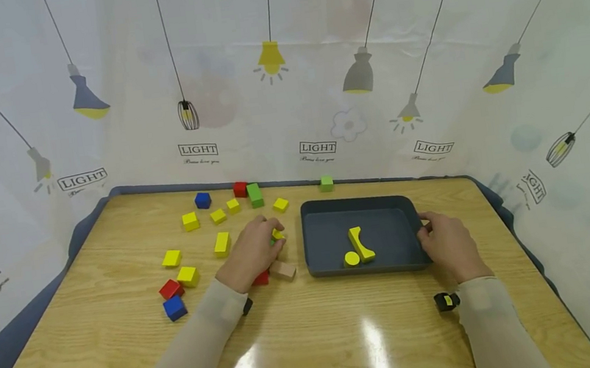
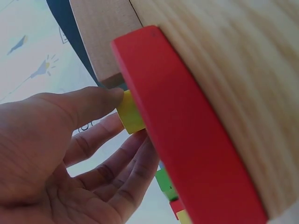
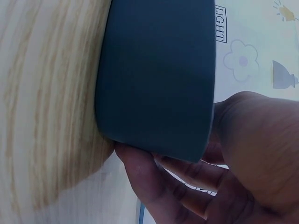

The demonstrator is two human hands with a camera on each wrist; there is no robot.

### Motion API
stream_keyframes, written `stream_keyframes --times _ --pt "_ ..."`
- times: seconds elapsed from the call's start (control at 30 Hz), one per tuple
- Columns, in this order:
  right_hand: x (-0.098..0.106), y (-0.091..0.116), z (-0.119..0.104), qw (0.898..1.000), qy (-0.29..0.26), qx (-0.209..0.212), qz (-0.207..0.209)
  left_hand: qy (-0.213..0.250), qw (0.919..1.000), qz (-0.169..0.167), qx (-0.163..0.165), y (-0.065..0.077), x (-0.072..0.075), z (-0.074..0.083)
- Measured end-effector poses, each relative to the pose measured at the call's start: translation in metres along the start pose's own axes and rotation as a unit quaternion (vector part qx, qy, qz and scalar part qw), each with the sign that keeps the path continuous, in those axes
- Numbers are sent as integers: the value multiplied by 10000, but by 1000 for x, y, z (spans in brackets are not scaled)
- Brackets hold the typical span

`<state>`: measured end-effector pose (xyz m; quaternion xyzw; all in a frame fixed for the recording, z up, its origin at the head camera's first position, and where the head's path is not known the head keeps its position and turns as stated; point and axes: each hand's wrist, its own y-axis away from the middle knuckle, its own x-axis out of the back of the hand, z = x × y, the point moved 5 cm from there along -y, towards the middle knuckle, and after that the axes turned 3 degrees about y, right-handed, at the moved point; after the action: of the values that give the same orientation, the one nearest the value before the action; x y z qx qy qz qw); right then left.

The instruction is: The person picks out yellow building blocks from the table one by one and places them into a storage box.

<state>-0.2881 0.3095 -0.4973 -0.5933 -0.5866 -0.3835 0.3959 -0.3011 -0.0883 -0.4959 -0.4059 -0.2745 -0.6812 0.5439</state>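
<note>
My left hand (image 1: 252, 252) reaches over the blocks left of the tray. In the left wrist view its thumb and fingers pinch a small yellow block (image 2: 131, 113), seen partly behind a red block (image 2: 182, 126). Beside that hand lies a plain wooden block (image 1: 283, 270), with the red one mostly hidden under the wrist in the head view. My right hand (image 1: 450, 244) grips the right end of a dark grey tray (image 1: 326, 209), fingers curled at its wall. Inside the tray are a yellow arch-shaped block (image 1: 359, 245) and a yellow round block (image 1: 351, 258).
Several yellow blocks lie scattered on the wooden table (image 1: 314, 341) to the left. Near them are a red block (image 1: 171, 289) and a blue block (image 1: 174, 308). Green blocks, one a tall green block (image 1: 254, 195), stand at the back edge, before a printed curtain (image 1: 233, 44).
</note>
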Motion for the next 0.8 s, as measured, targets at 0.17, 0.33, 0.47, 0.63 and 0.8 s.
stream_keyframes --times 0.17,0.33,0.47,0.63,0.8 --pt "0 0 0 10000 -12 -21 -3 -28 10000 -6 25 -1 0 -1" --pt "1 0 0 10000 -47 -18 -14 -40 10000 23 22 -1 2 0" --pt "1 1 0 10000 -60 0 -34 17 10000 39 13 0 3 1" --pt "1 1 -1 10000 -50 -9 -31 29 9999 120 -36 0 5 2" --pt "1 0 0 10000 -30 -72 -57 82 9997 206 -36 0 6 4"
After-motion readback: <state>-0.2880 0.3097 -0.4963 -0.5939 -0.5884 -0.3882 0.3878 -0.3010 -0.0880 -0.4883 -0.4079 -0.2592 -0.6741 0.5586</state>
